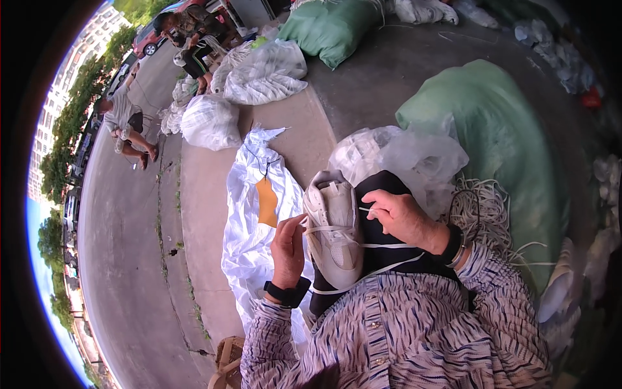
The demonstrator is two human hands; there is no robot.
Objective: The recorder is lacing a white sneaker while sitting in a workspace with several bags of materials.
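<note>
Patterned shirt (421, 318) lies nearest, the nearly closed right hand (402, 219) pinching a white lace (364, 209), the left hand (287, 251) half-curled just left of a pale shoe (339, 256), its hold unclear.

The setting is outdoors in daylight, brightest toward nine o'clock and dimmer toward three. Grey paved ground (133, 240) spreads across the nine o'clock side, split by a long crack (161, 223) that bends from about ten round to seven (green weeds (196, 311) sprout along it). A paler tan slab (285, 120) lies toward eleven, meeting darker paving (402, 74) at twelve to one along a straight seam. At ten stands a white multi-storey building (68, 74) with rows of windows, fronted by leafy trees (53, 165) and parked vehicles (83, 154); a red car (142, 40) sits between ten and eleven. Blue sky (37, 230) shows near nine.
</note>
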